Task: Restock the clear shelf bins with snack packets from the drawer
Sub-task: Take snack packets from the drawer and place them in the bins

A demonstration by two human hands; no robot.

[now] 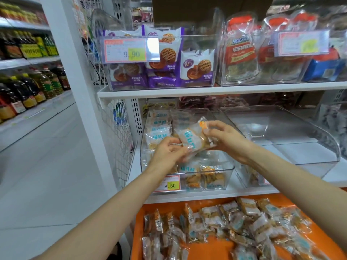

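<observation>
A clear snack packet [189,139] with blue lettering and an orange corner is held above a clear shelf bin [230,170] on the middle shelf. My left hand [169,152] pinches its lower left end. My right hand [225,137] grips its upper right end. The bin holds several similar packets, stacked at the back left and lying along the front. Below the shelf, an orange drawer [139,233] stands pulled out with several more of the same packets [234,222] scattered in it.
A second clear bin [319,132] to the right is almost bare. The upper shelf carries bins of purple biscuit packs [197,68] and red-topped bags [240,53]. A white post and wire mesh [118,139] stand at left, with an aisle of oil bottles [33,87] beyond.
</observation>
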